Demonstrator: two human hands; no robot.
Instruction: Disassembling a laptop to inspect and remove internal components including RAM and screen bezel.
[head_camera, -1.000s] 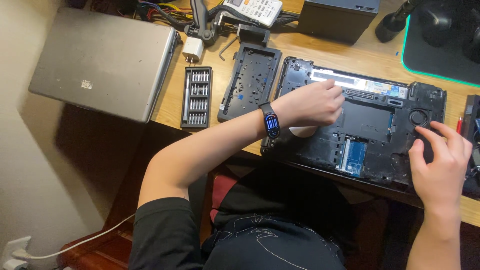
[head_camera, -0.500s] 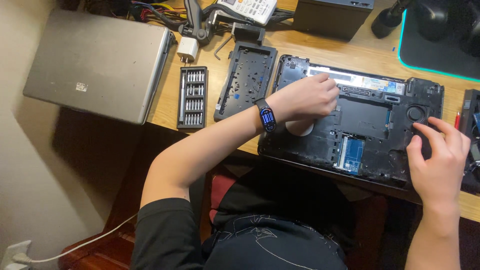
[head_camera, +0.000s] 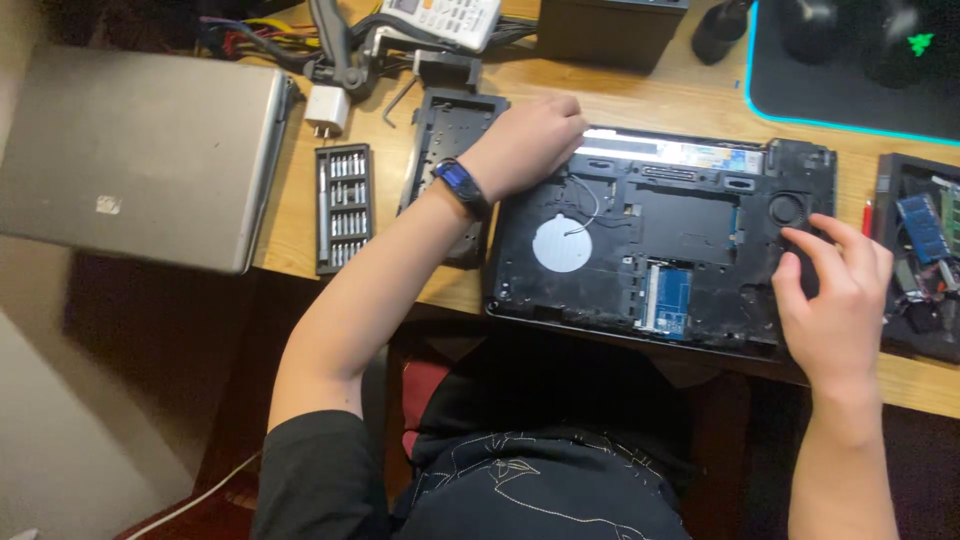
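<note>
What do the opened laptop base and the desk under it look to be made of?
Laptop base: seemingly matte black moulded plastic, with ribs and cut-outs and no shine. Desk: light wood or wood-look laminate, with faint grain and a smooth tan surface; which one is unclear.

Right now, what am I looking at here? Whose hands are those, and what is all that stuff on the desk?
A camera worn on a person's head looks down at their two bare hands. On the wooden desk lies an opened black laptop base, its insides showing, with a round white disc and a small blue circuit card. The left hand, with a blue-faced wristwatch, rests on the base's top left corner. The right hand presses on its right end. Neither hand clearly holds anything. Further left are a removed black plastic cover panel, a black case of screwdriver bits and a closed silver laptop.
</note>
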